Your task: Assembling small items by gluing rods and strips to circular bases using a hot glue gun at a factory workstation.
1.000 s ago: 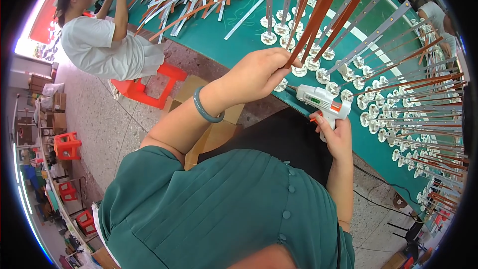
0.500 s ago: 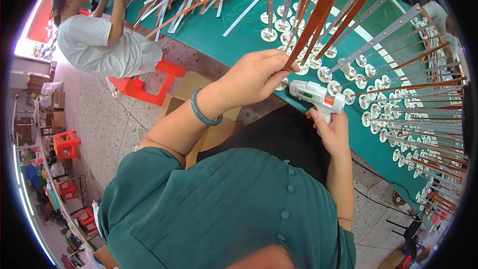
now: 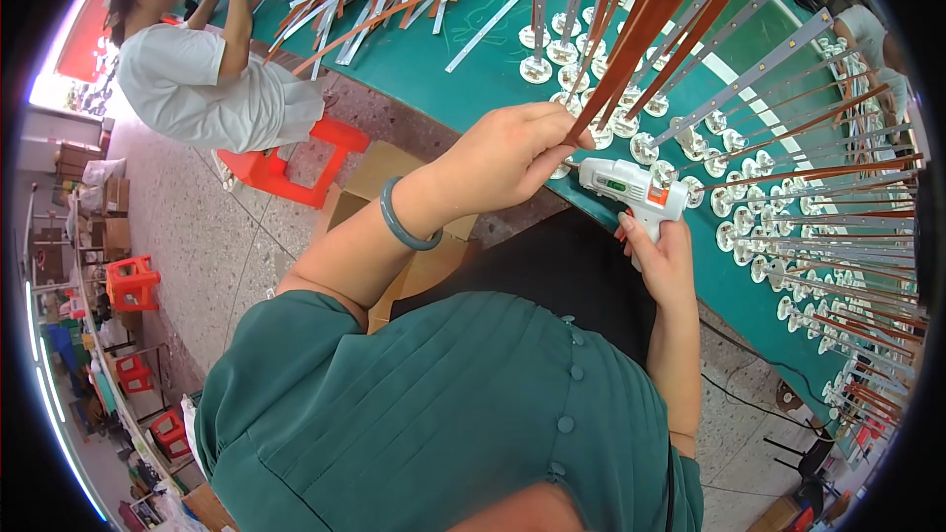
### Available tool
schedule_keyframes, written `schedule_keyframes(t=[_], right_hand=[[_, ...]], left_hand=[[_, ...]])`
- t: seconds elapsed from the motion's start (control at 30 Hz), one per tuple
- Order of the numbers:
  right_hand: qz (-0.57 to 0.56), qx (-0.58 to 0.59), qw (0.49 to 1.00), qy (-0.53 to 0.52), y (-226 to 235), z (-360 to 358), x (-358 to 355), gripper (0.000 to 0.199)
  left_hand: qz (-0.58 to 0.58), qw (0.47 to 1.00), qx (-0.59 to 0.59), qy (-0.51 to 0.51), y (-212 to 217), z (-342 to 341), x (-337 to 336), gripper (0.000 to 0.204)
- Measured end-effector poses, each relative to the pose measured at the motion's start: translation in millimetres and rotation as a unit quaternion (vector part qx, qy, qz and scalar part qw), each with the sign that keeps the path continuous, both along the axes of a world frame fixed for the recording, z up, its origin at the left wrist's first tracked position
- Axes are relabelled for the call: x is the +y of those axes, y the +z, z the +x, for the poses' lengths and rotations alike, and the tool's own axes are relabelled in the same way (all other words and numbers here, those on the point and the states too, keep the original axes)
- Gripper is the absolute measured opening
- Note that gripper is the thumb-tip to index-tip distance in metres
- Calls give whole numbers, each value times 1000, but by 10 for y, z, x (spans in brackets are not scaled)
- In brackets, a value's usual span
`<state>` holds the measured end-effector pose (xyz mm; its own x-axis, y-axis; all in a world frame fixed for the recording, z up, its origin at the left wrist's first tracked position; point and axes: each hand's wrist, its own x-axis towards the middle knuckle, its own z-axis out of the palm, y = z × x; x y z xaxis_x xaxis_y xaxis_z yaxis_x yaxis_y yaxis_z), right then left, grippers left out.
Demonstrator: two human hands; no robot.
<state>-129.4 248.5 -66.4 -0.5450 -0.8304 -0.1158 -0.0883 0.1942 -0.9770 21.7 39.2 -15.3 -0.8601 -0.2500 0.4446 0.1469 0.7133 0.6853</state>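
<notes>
**Glue gun and strip meet at crowded green bench**

While a co-worker in a white top sits on a red stool at the bench's far end, a person in a green blouse works over the green table. Their left hand, a green bangle on its wrist, is closed around the lower end of a brown strip that rises steeply from the tabletop. Their right hand grips the handle of a white glue gun, its nozzle pointing toward the strip's base. Round white bases carrying silver and brown strips crowd the surface just beyond. A cardboard box stands on the floor beneath the left forearm.
</notes>
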Motion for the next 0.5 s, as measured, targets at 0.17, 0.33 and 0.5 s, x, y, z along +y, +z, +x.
schedule_keyframes(t=[0.17,0.33,0.5], right_hand=[[-15,-62,998,1,-12,-79,149,25],[-61,-115,991,6,-50,-104,201,30],[-60,-114,992,-5,-58,-117,213,31]], left_hand=[[-10,1000,-20,14,68,137,-45,16],[-55,990,39,128,-22,-11,-398,16],[16,989,35,146,-107,-236,-534,17]])
